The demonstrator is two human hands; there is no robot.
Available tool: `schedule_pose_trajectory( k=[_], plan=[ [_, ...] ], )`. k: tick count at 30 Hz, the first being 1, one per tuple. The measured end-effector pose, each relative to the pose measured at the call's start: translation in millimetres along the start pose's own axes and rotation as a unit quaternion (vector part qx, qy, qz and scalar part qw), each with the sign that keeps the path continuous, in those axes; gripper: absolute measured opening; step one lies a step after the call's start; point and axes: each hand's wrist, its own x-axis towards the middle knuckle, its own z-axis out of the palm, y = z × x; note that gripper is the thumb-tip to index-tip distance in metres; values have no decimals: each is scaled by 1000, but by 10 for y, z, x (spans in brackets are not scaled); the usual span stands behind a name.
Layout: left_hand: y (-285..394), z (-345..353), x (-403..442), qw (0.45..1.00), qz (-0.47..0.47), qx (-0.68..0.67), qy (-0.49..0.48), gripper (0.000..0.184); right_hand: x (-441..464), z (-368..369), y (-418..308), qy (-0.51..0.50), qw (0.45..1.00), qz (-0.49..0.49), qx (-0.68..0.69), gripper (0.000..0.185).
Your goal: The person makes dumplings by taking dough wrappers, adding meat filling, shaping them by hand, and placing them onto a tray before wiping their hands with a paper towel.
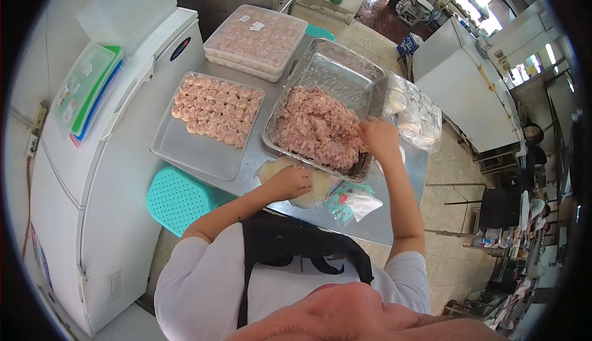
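Note:
My left hand (291,182) is closed, fingers curled, above a pale stack of thin dough wrappers (317,188) on the metal table; whatever its fingers hold is hidden. At the right side of a deep metal pan (354,69), my right hand (377,136) pinches at a large mound of minced meat (317,125), fingertips in the meat. To the left lies a clear plastic tray (185,150), its upper part filled with rows of small meat dumplings (216,108).
Stacked lidded boxes of dumplings (256,36) stand behind the tray. A bag of pale pieces (412,111) sits right of the pan, and a floral plastic packet (350,202) near the front edge. A turquoise stool (179,199) and white freezer (117,187) flank the left.

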Motion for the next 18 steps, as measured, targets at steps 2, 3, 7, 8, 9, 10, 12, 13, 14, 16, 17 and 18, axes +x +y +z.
schedule_pose_trajectory(
  k=[2,3,7,8,9,10,12,13,14,16,17,18],
  plan=[
    [-134,161,-92,998,-32,-8,-46,17,-230,85,-48,-44,999,28,-3,29],
    [-118,165,-78,996,-73,-51,-29,17,-389,173,-83,-66,997,45,-4,29],
    [124,-54,97,985,-154,-65,50,18,-1015,461,-364,-51,994,53,75,29],
    [199,-89,117,985,-155,-30,69,18,-1083,424,-372,-51,993,62,83,30],
    [242,-75,129,985,-146,-14,86,19,-1127,387,-347,-71,994,36,80,30],
    [269,-73,150,986,-135,4,102,19,-1158,345,-317,-88,993,12,78,30],
    [282,-78,236,980,-161,-15,116,20,-1118,194,-220,-89,993,-12,72,29],
    [287,-76,272,971,-202,-52,115,21,-1009,81,-151,-76,995,-13,70,29],
    [297,-67,293,959,-244,-90,114,21,-910,37,-90,-64,996,-15,68,29],
    [302,-49,314,924,-324,-147,138,22,-718,82,-54,2,996,-16,86,29],
    [298,-43,324,904,-360,-174,150,22,-616,105,-57,36,995,-15,95,29],
    [286,-12,319,895,-347,-223,169,24,-525,193,-74,34,995,-16,90,29]
  ],
)
